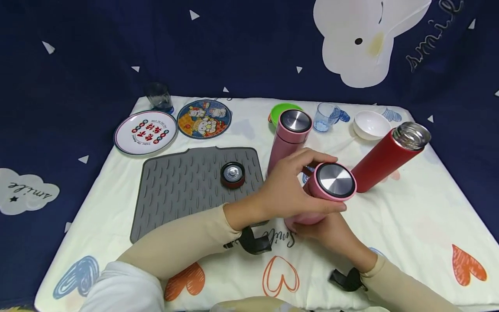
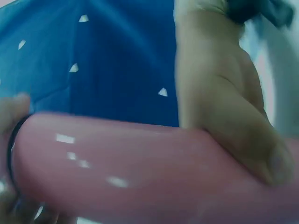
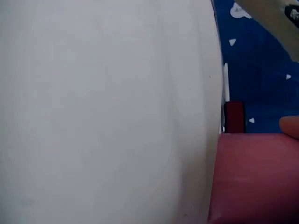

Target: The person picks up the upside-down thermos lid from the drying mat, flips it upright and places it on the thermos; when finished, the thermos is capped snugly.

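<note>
A pink thermos with a brushed-metal lid top stands between both hands near the middle of the table. My left hand grips it around the lid, thumb on the near side and fingers on the far side. Lower down, my right hand holds the body; in the left wrist view that right hand wraps the pink body. A second pink thermos, lid on, stands just behind. To the right, a red thermos shows its bare steel mouth. Its likely lid, a dark red cap, lies on the grey mat.
The grey drying mat lies left of the hands. Behind it are a white plate and a cartoon-patterned round plate, with a dark glass. Farther right stand a green bowl, a blue-tinted glass and a white bowl.
</note>
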A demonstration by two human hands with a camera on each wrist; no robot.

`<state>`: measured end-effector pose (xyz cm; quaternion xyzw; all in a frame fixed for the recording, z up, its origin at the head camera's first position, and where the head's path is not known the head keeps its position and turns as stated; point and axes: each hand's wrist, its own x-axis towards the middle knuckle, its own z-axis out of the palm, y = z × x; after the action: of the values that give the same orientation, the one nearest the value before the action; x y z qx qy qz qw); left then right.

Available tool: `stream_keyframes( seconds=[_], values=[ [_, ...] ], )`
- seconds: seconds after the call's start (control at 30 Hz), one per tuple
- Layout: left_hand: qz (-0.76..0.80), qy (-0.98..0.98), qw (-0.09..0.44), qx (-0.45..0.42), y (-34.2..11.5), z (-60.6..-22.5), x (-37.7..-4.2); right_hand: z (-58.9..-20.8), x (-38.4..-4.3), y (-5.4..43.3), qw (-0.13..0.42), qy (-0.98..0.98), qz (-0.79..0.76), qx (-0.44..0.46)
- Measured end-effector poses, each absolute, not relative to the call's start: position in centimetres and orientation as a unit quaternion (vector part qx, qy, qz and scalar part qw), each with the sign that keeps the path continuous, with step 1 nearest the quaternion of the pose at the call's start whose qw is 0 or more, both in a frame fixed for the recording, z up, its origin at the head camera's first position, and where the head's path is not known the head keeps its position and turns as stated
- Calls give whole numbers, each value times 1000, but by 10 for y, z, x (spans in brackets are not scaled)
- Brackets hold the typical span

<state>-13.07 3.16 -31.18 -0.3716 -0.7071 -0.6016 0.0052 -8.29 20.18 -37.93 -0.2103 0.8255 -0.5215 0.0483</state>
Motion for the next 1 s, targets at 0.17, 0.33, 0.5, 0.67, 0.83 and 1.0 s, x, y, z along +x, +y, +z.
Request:
stream_keyframes(
  seconds=[0.17, 0.33, 0.5, 0.67, 0.83, 1.0],
  values=[
    [-664, -633, -110, -383, 26, -314, -142, -376, -87, 202, 59, 814, -533, -225],
    [-597, -713, -1, -368, 33, -313, -132, -376, -88, 202, 69, 815, -524, -235],
    [-616, -692, -46, -373, 32, -316, -138, -389, -90, 208, 60, 833, -506, -216],
    [-614, -677, -114, -389, 27, -316, -145, -407, -95, 216, 76, 824, -524, -201],
    [-580, -727, 22, -368, 29, -314, -130, -409, -95, 215, 68, 825, -516, -221],
    [-617, -694, -36, -369, 27, -315, -137, -390, -91, 209, 49, 828, -514, -219]
  ],
)
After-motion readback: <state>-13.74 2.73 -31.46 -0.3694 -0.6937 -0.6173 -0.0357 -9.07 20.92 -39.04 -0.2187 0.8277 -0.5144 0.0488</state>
